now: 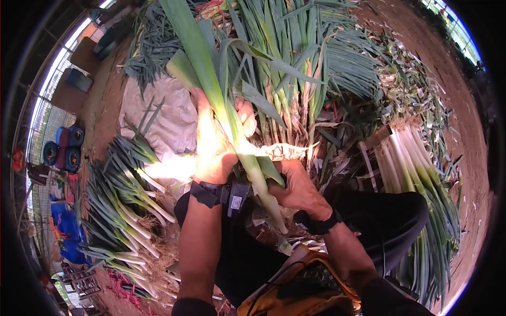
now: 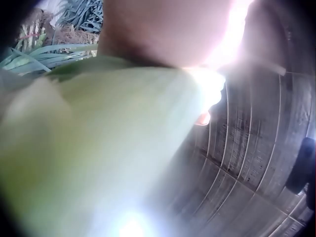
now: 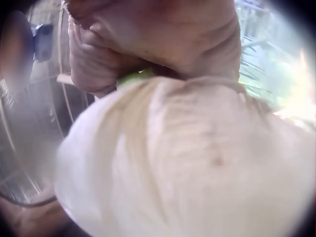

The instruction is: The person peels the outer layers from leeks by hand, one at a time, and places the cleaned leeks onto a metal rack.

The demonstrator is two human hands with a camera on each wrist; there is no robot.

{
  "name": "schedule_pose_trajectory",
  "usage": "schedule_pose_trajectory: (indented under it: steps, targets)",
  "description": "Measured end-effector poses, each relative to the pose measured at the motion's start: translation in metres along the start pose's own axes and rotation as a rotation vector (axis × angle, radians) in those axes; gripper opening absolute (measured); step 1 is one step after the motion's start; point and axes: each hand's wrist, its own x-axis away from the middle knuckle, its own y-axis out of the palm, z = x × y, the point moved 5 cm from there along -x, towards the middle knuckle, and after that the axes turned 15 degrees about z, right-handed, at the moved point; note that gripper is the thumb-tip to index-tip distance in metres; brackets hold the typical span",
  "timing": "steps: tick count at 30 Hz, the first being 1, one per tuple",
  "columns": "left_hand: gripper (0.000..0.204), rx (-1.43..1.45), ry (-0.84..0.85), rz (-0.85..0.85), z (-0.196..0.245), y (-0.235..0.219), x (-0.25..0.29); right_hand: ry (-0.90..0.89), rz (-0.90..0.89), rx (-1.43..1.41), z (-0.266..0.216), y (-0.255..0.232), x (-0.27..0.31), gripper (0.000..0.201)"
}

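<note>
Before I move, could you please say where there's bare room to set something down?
The pale, crumpled cloth has a bare patch left of the left hand, below the dark-green leaf pile. Brown dirt floor shows bare at far right, beyond the peeled leaf scraps. Around that hand and the right hand, long green-and-white leeks crowd in.

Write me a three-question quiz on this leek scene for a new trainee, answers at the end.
1. True or false: the left hand grips the raised leek by its stalk.
2. In the leek bundle at the person's right, what lies farthest from the person?
a) Leafy tops
b) White ends
c) Cut leaf scraps
3. Fill in: in the leek pile at the person's left, the stringy brown ____ lie on the side nearer the left leg.

Key: 1 true; 2 b; 3 roots.
</note>
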Motion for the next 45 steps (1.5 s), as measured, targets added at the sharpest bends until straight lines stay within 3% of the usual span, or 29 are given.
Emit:
schedule_pose_trajectory:
  steps: [2,3,4,5,7,8,9,11,13,15,16,17,19,21,22,23,24,25,27,29,30,32,33,36,39,45]
  targets:
    - [0.075,0.099,-0.156,-0.147,-0.010,-0.001,-0.006,0.300,-0.028,-0.225,0.010,-0.005,0.004,0.026]
    - [0.079,0.111,-0.142,-0.021,-0.013,-0.001,-0.006,0.351,-0.034,-0.386,0.031,-0.001,0.008,0.024]
    - [0.084,0.151,-0.218,-0.163,-0.017,-0.007,-0.017,0.349,-0.072,-0.468,0.032,-0.001,0.009,0.020]
    - [0.085,0.171,-0.225,-0.165,-0.016,-0.007,-0.016,0.336,-0.074,-0.475,0.033,-0.001,0.012,0.022]
    - [0.074,0.149,-0.168,-0.207,-0.015,-0.001,-0.011,0.483,-0.007,-0.546,0.032,0.003,0.023,0.044]
    - [0.073,0.156,-0.176,-0.242,-0.016,-0.001,-0.010,0.650,-0.055,-0.766,0.020,0.007,0.027,0.051]
    - [0.072,0.161,-0.185,-0.269,-0.018,-0.001,-0.008,0.707,-0.115,-0.943,0.010,0.011,0.031,0.052]
    - [0.071,0.082,-0.160,-0.198,-0.020,0.005,-0.001,0.688,-0.118,-0.929,0.010,0.012,0.031,0.041]
    - [0.065,0.087,-0.128,-0.318,-0.022,0.016,0.001,0.629,-0.067,-0.941,0.018,0.015,0.030,0.037]
    - [0.071,0.008,0.026,0.069,-0.025,0.012,-0.002,0.576,-0.010,-0.948,0.021,0.010,0.027,0.033]
    - [0.076,-0.100,0.033,-0.105,-0.016,0.022,0.001,0.490,0.098,-0.768,0.016,0.000,0.023,0.031]
    - [0.076,-0.100,0.022,-0.121,-0.020,0.028,0.002,0.407,0.204,-0.588,0.013,-0.011,0.021,0.029]
    - [0.077,-0.046,0.121,0.048,-0.020,0.035,0.010,0.306,0.235,-0.420,0.027,-0.021,0.017,0.026]
    - [0.067,-0.211,0.164,-0.136,-0.027,0.015,0.005,0.210,0.428,-0.328,0.023,-0.033,0.014,0.025]
    - [0.061,-0.357,0.224,-0.062,-0.029,0.014,0.008,0.089,0.454,-0.124,0.021,-0.039,0.014,0.025]
    - [0.054,-0.501,0.286,0.016,-0.030,0.013,0.009,0.087,0.461,-0.121,0.024,-0.039,0.016,0.025]
    - [0.037,-0.484,0.223,0.148,-0.031,0.009,0.014,0.016,0.493,-0.051,0.023,-0.038,0.018,0.025]
    - [0.037,-0.482,0.221,0.145,-0.033,0.007,0.012,-0.056,0.523,0.021,0.023,-0.037,0.020,0.024]
    - [0.037,-0.312,0.215,0.033,-0.035,0.005,0.007,0.023,0.515,-0.008,0.035,-0.031,0.019,0.024]
    - [0.038,-0.285,0.233,0.029,-0.034,0.010,0.010,0.233,0.444,-0.303,0.043,-0.026,0.016,0.026]
    - [0.039,-0.293,0.240,0.025,-0.034,0.010,0.010,0.229,0.450,-0.304,0.040,-0.027,0.014,0.026]
    - [0.040,-0.298,0.239,0.011,-0.033,0.010,0.011,0.492,0.383,-0.502,0.036,-0.026,0.015,0.027]
    - [0.041,-0.283,0.237,-0.003,-0.032,0.008,0.009,0.489,0.399,-0.501,0.043,-0.027,0.015,0.027]
    - [0.046,-0.224,0.205,0.054,-0.035,0.008,0.010,0.542,0.180,-0.635,0.034,-0.019,0.012,0.031]
    - [0.049,-0.228,0.167,0.052,-0.034,0.003,0.010,0.577,0.142,-0.563,0.020,-0.020,0.008,0.031]
    - [0.043,-0.269,0.167,0.016,-0.033,0.007,0.013,0.686,0.333,-0.665,0.042,-0.016,0.004,0.023]
